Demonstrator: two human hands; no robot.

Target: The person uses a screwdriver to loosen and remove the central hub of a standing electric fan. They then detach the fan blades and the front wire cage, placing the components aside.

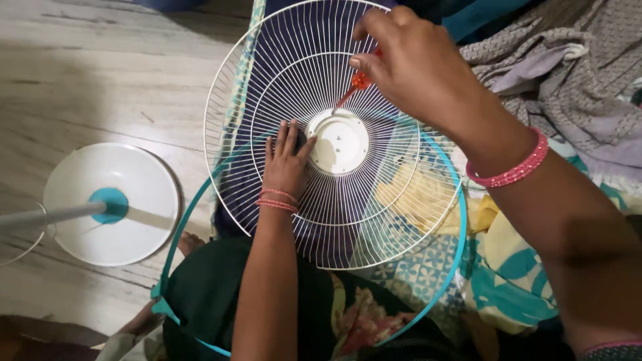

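Fan grille: one white wire guard [374, 200] lies tilted across the person's lap, over a patterned cloth [428, 267], its white centre hub [338, 142] facing up.
Screwdriver: one, with an orange-red handle [360, 81]; its shaft slants down and its tip meets the upper left edge of the hub.
Right hand: the right hand [408, 63] has its fingers closed around the screwdriver handle, pinching it from above.
Left hand: the left hand [286, 164] lies flat on the wires just left of the hub, fingers stretched out and pressing, gripping nothing.
Step in hand: by the look of it, a fastening at the hub is being worked with the tool while the other hand steadies the grille.
Next move calls for: likely keeping the tip seated and the grille held from turning; whether a screw sits under the tip is too small to tell.
Teal ring: one thin teal hoop [460, 220] curves round below the grille, partly beneath it.
Stand: one round white base [134, 214] with a teal collar and a grey pole [50, 215] rests on the wooden floor, well apart to the left.
Bangles: pink bands on both wrists.
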